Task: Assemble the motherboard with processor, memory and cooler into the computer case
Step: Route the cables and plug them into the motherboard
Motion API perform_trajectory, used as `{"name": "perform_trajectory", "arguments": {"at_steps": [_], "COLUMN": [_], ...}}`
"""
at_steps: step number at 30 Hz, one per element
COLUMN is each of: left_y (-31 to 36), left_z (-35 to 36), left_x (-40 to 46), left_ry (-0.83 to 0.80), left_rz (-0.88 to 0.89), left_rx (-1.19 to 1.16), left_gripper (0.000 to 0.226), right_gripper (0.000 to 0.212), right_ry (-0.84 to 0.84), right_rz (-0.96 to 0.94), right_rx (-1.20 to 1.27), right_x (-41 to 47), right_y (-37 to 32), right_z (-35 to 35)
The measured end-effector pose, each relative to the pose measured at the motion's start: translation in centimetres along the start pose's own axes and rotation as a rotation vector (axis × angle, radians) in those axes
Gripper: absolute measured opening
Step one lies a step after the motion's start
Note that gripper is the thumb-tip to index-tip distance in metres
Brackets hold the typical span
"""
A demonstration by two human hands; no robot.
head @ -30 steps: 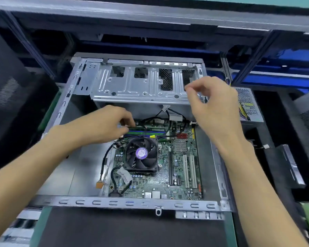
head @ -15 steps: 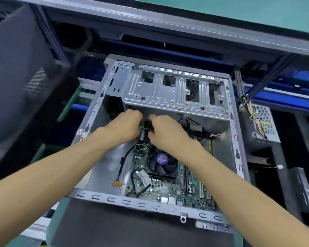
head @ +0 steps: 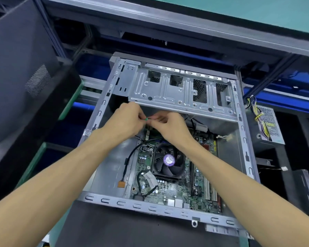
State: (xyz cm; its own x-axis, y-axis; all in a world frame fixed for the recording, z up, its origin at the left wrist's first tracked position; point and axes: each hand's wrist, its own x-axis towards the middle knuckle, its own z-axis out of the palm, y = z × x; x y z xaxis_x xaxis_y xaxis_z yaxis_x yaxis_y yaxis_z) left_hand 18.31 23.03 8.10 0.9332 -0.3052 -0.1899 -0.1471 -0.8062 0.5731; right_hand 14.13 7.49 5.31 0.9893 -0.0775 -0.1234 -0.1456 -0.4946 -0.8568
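Left hand (head: 128, 120) and right hand (head: 165, 124) pinching a small green piece (head: 146, 119) together, just under the silver perforated drive cage (head: 182, 93), above the green motherboard (head: 177, 189), black round cooler fan (head: 169, 162) near, open grey metal case (head: 150, 208) rim around.

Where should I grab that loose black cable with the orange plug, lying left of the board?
Probably pinch the orange plug by its sides, coming from above and the left: it lies free on the bare case floor, clear of the board and both hands, and the cable trails away behind it.
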Motion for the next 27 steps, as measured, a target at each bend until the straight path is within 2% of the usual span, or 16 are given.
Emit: {"name": "perform_trajectory", "arguments": {"at_steps": [2, 5, 7, 9, 14, 19, 25, 27], "left_y": [-0.3, -0.9, -1.1, -1.2, -1.1, -1.2, -1.3, -1.3], "left_z": [-0.1, 0.0, 0.3, 0.3, 0.0, -0.1, 0.0, -0.1], "left_x": [-0.1, -0.9, -1.4, -1.5, -1.4, -1.2, -1.0, -0.9], "left_ry": [-0.060, -0.328, -0.503, -0.583, -0.644, -0.655, -0.655, -0.658], "left_rz": [-0.037, -0.063, -0.038, -0.004, 0.006, -0.011, -0.005, -0.013], "left_rx": [0.110, 0.394, 0.484, 0.522, 0.510, 0.473, 0.474, 0.470], "left_gripper": [0.013, 0.025, 0.031, 0.034, 0.021, 0.020, 0.019, 0.020], "right_gripper": [0.010, 0.026, 0.021, 0.011, 0.008, 0.019, 0.020, 0.020], "right_ry": [0.031, 0.021, -0.049, -0.108, -0.185, -0.208, -0.322, -0.350], "right_rz": [0.023, 0.040, 0.039, 0.047, 0.031, 0.021, 0.074, 0.067], "right_rx": [0.002, -0.252, -0.391, -0.486, -0.555, -0.514, -0.429, -0.468], "right_x": [0.3, 0.8, 1.2, 1.9, 3.3, 4.4, 5.6, 5.6], "right_y": [0.3, 1.0, 1.4, 1.3, 1.5, 1.9, 1.7, 1.6], "right_z": [-0.3, -0.7, -0.6, -0.1, 1.0, 0.9, 0.5, 0.4]}}
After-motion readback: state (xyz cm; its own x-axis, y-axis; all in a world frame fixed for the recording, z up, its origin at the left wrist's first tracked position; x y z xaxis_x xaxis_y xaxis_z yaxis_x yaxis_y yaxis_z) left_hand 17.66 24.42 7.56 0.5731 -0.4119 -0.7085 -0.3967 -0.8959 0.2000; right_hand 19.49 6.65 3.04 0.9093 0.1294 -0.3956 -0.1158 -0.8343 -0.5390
